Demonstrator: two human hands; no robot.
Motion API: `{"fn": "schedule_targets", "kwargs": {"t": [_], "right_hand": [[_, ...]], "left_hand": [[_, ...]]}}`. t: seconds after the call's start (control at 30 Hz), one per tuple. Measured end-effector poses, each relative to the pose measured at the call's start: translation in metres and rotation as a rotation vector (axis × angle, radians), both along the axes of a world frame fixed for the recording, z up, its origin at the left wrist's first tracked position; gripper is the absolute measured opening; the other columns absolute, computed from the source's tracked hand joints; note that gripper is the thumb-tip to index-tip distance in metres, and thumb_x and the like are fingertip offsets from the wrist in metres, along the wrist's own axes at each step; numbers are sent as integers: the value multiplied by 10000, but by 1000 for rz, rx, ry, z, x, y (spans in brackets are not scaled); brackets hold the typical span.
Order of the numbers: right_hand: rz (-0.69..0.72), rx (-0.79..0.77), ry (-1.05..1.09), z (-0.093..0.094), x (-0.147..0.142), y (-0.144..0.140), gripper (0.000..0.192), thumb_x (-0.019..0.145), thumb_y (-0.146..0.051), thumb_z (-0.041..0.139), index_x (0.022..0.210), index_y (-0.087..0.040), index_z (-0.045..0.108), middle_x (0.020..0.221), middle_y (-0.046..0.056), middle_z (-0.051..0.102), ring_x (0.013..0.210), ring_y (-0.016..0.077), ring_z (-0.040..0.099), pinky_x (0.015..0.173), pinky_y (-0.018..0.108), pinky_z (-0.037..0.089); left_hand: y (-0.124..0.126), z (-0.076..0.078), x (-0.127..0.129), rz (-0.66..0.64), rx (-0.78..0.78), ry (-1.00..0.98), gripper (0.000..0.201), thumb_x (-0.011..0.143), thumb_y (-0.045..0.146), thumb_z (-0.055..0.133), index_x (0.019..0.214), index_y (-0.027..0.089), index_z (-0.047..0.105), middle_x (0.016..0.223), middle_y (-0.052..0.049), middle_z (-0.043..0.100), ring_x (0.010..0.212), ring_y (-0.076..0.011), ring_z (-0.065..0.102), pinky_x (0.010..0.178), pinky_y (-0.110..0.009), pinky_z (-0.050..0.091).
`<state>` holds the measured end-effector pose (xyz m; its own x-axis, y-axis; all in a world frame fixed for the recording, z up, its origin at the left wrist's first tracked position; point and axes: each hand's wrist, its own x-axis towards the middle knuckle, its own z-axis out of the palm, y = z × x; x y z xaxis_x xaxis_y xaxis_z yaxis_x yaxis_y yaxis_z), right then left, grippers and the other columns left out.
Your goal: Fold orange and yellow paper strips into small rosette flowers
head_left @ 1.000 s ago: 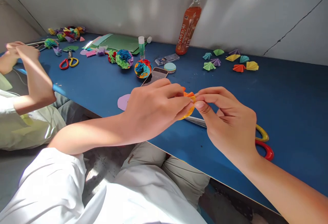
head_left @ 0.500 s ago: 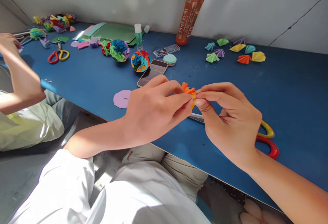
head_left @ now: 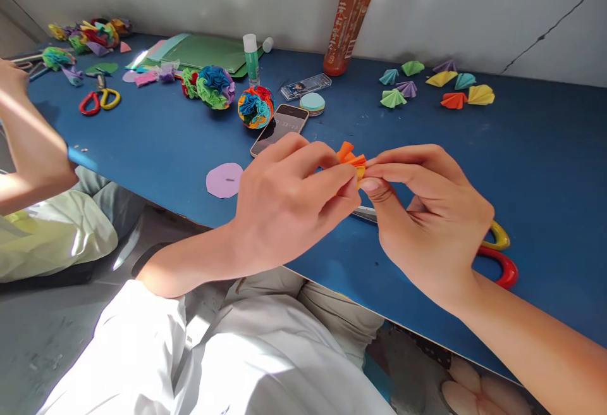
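Orange pleated paper piece [head_left: 351, 157] is being pinched between the fingertips of the left hand [head_left: 284, 203] and the right hand [head_left: 429, 219], both clenched on it just above the blue table [head_left: 545, 168]. Red-and-yellow-handled scissors [head_left: 497, 253] are being partly hidden under the right hand. A lilac paper circle [head_left: 224, 180] and a dark smartphone [head_left: 279, 129] are lying near the left hand. Folded paper fans [head_left: 434, 86] are lying well apart, near the wall. Another person's arm [head_left: 28, 143] is being held up at the left edge.
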<state>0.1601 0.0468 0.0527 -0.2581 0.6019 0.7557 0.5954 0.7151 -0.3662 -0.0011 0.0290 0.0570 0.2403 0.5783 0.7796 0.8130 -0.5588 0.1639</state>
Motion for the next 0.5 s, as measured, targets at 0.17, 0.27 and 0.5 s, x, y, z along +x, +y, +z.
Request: {"fn": "schedule_targets", "kwargs": {"t": [0.17, 0.27, 0.5], "right_hand": [[3, 71, 26, -5, 0, 2, 121, 859, -143, 659, 796, -232, 605, 867, -15, 704, 770, 134, 676, 717, 326, 499], [9, 89, 45, -7, -1, 3, 128, 847, -117, 665, 795, -218, 607, 860, -16, 703, 774, 128, 676, 711, 312, 503], [1, 113, 66, -7, -1, 4, 129, 841, -88, 661, 795, -200, 616, 850, 5, 700, 770, 130, 669, 672, 304, 491]], "left_hand": [[2, -3, -2, -34, 13, -15, 206, 930, 307, 518, 826, 240, 683, 780, -8, 656, 715, -140, 553, 657, -310, 423], [2, -6, 0, -28, 58, -63, 167, 914, 281, 546, 825, 242, 682, 762, -1, 654, 711, -141, 553, 661, -320, 399], [-1, -9, 12, 68, 151, -121, 191, 898, 230, 549, 738, 240, 653, 715, 23, 636, 723, -141, 579, 765, -349, 406]]}}
